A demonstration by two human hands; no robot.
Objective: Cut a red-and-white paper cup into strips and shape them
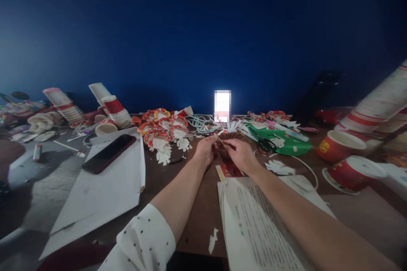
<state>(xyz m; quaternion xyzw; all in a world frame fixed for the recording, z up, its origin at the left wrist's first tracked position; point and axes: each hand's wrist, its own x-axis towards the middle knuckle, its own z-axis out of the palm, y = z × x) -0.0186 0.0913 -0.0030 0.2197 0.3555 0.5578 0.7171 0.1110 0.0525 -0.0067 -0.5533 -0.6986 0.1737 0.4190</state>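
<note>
My left hand (pixel 206 150) and my right hand (pixel 241 153) meet at the middle of the brown table, fingers closed in a pinch. Between their fingertips is a thin, pale strip (pixel 219 138), too small to make out well. Below the hands lies a red printed piece of paper (pixel 229 170) with a yellow edge. To their left sits a pile of red, orange and white paper cutouts (pixel 163 129). Black-handled scissors (pixel 269 145) rest on a green sheet (pixel 295 146) at the right, with white cut paper pieces (pixel 280 167) nearer me.
A phone (pixel 110 153) lies on white sheets (pixel 104 194) at left. Stacked paper cups (pixel 117 112) stand behind it. Red cups (pixel 345 146) and a tall cup stack (pixel 378 97) are at right. A printed booklet (pixel 254 224) lies under my right forearm. Coiled pale cords (pixel 203 123) lie before the blue wall.
</note>
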